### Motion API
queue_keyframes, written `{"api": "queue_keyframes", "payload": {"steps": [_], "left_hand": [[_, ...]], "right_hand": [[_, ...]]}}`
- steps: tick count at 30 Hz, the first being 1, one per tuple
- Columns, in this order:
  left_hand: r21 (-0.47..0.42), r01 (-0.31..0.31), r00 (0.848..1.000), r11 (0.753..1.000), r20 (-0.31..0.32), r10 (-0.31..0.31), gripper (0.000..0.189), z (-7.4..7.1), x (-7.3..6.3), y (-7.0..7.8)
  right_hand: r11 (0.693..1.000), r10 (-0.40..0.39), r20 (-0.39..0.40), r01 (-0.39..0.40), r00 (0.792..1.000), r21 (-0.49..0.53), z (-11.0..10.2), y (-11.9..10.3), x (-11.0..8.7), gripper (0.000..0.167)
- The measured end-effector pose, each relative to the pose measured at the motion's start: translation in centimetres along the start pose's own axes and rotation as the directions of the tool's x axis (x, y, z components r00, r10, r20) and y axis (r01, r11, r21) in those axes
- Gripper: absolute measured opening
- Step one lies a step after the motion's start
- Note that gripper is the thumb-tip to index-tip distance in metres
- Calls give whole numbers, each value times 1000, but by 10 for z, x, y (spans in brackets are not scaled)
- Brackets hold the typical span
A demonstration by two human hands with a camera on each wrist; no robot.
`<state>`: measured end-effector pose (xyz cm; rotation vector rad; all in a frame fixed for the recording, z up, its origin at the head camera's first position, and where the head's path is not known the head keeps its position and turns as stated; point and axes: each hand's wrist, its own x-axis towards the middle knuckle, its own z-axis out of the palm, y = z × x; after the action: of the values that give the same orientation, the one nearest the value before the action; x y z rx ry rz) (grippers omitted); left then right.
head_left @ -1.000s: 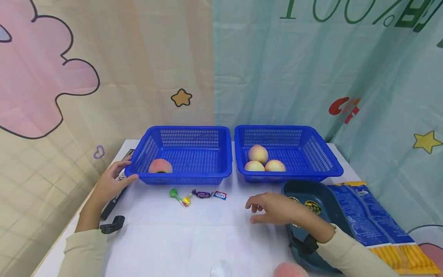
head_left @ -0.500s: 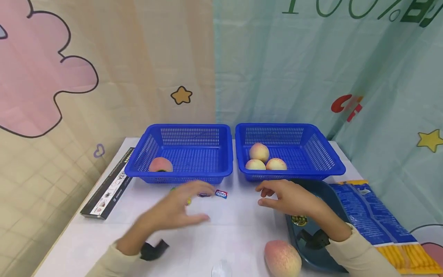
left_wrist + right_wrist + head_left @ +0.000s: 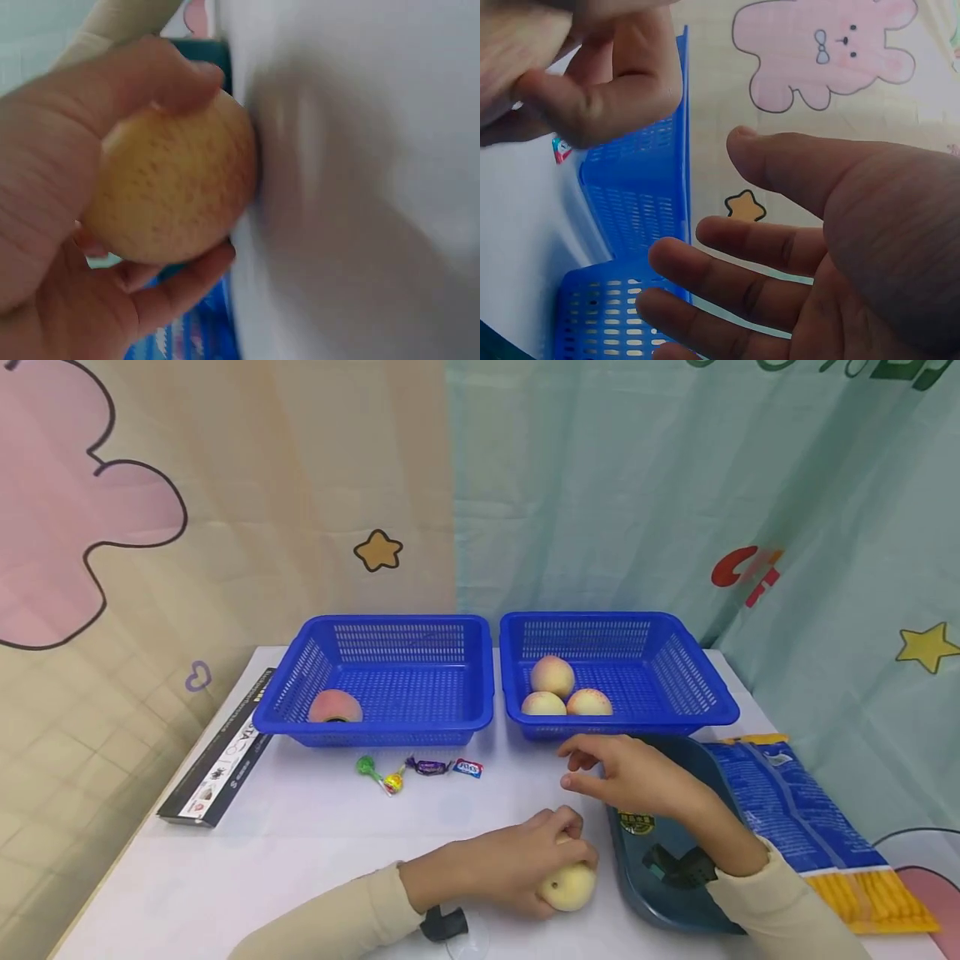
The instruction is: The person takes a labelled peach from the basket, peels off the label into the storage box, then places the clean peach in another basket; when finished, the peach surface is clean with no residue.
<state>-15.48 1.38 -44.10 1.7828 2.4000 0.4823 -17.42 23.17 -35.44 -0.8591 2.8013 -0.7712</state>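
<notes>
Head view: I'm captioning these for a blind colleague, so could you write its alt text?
A left hand grips a pale peach at a white table, while the right hand, holding nothing, is over a dark tray. Farther back, the left blue basket has one pink fruit, the right blue basket three peaches; small candies lie in front.

Matt-skinned peach (image 3: 570,887), smooth plastic baskets (image 3: 375,727), smooth plastic-looking tray (image 3: 637,881), wrinkly cloth backdrop (image 3: 585,485), glossy plastic-film bag (image 3: 806,814).
</notes>
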Motion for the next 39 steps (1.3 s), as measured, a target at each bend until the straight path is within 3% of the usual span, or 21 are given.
{"api": "queue_keyframes", "payload": {"steps": [3, 8, 10, 12, 14, 15, 18, 20, 22, 23, 28, 34, 39], "left_hand": [[-89, 28, 1000, 996, -9, -29, 69, -4, -16, -10], [-269, 80, 994, 960, -44, -95, 69, -8, -45, -30], [-323, 106, 988, 941, -70, -135, 71, -10, -56, -37], [-371, 123, 981, 920, -92, -169, 72, -12, -67, -42], [-420, 126, 978, 899, -97, -183, 72, -13, -77, -45], [-436, 122, 979, 892, -95, -181, 72, -13, -81, -46], [-471, 101, 984, 877, -81, -157, 70, -11, -91, -47], [-475, 90, 986, 875, -83, -146, 70, -10, -96, -48], [-484, 95, 983, 870, -93, -159, 69, -10, -100, -51], [-492, 102, 980, 864, -98, -171, 68, -11, -101, -54], [-556, 137, 968, 820, -101, -231, 66, -15, -109, -66], [-585, 136, 967, 799, -97, -235, 65, -15, -111, -73], [-602, 161, 958, 782, -95, -270, 64, -16, -113, -74]], "right_hand": [[1000, -18, 33, 19, 999, -22, 1, -2, 1, 37], [999, -33, 118, 35, 992, -17, 8, -4, 4, 39], [998, -67, 162, 68, 984, 0, 12, -3, 5, 38], [990, -144, 227, 142, 963, 25, 17, -3, 7, 36], [963, -268, 304, 259, 914, 70, 25, -6, 8, 31], [941, -337, 345, 325, 876, 95, 30, -9, 8, 28], [841, -527, 443, 521, 725, 148, 49, -22, 9, 27], [777, -594, 482, 615, 644, 135, 62, -32, 7, 35], [719, -622, 497, 692, 605, 57, 73, -43, 5, 43], [693, -628, 497, 721, 599, 7, 78, -47, 4, 47], [620, -609, 492, 760, 623, -194, 94, -58, 4, 56], [575, -624, 491, 783, 608, -238, 115, -55, 10, 55], [528, -656, 464, 802, 595, -281, 126, -51, 13, 44]]}}
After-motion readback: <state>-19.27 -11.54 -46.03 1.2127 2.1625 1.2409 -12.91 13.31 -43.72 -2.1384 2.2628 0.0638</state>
